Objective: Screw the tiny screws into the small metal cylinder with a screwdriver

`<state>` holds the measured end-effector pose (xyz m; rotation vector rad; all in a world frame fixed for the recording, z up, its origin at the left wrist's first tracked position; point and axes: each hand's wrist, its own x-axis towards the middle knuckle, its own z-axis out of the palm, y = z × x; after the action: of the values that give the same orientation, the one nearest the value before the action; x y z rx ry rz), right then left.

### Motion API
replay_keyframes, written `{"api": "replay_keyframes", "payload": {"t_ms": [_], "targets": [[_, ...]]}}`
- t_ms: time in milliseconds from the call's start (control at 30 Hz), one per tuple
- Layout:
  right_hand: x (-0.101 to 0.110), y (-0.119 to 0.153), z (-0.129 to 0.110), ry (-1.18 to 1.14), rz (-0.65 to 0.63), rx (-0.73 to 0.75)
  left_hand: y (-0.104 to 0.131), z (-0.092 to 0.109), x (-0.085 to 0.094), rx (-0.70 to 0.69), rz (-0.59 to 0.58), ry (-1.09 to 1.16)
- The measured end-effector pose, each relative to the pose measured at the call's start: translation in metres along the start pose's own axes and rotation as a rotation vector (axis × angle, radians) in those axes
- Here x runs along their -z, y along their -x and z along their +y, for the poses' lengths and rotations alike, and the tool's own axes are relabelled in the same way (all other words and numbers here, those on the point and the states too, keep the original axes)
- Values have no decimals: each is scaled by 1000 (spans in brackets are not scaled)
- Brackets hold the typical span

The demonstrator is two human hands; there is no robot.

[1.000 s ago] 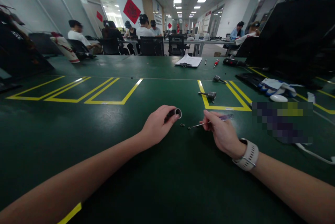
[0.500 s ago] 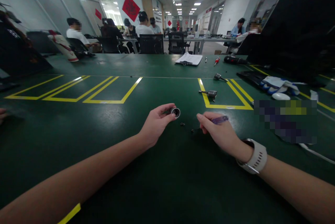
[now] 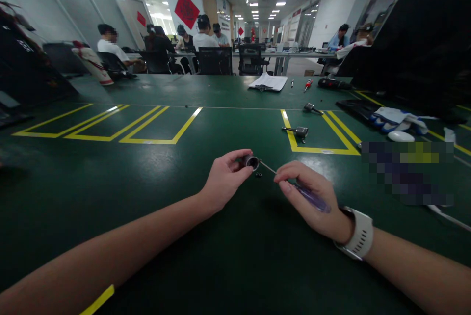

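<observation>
Between the thumb and fingers of my left hand (image 3: 230, 177) is a short metal cylinder (image 3: 252, 162), its round open end turned toward the right. My right hand (image 3: 309, 197) is closed around a screwdriver (image 3: 311, 198) with a clear purple handle and a thin shaft. The shaft points up and left, its tip at the cylinder's open end. A tiny dark piece seems to sit at the tip, too small to name. Just below the cylinder, a couple of small dark rings (image 3: 258, 175) lie on the green table (image 3: 235, 256).
Two metal parts with shafts (image 3: 300, 132) lie around the right yellow-taped box. Farther back are a clipboard with papers (image 3: 268, 82), a red screwdriver (image 3: 308, 85) and a dark tool (image 3: 334, 83). White-and-blue gloves (image 3: 397, 119) and a white mouse (image 3: 401, 137) lie right.
My right hand has turned the screwdriver and raised its tip from the tabletop to the cylinder. The cylinder in my left hand has shifted slightly right and tilted.
</observation>
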<state>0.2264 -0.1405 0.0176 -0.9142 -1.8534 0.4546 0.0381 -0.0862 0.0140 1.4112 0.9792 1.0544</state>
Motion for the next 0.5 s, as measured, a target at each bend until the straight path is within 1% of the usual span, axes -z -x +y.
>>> {"api": "replay_keyframes", "payload": {"t_ms": [133, 367, 500], "targets": [[-5, 0, -2, 75, -59, 63, 3, 2, -3, -33, -2, -36], [-9, 1, -2, 120, -65, 133, 6, 3, -4, -85, -37, -102], [-9, 2, -5, 141, -80, 150, 6, 2, -4, -96, -22, -139]]}}
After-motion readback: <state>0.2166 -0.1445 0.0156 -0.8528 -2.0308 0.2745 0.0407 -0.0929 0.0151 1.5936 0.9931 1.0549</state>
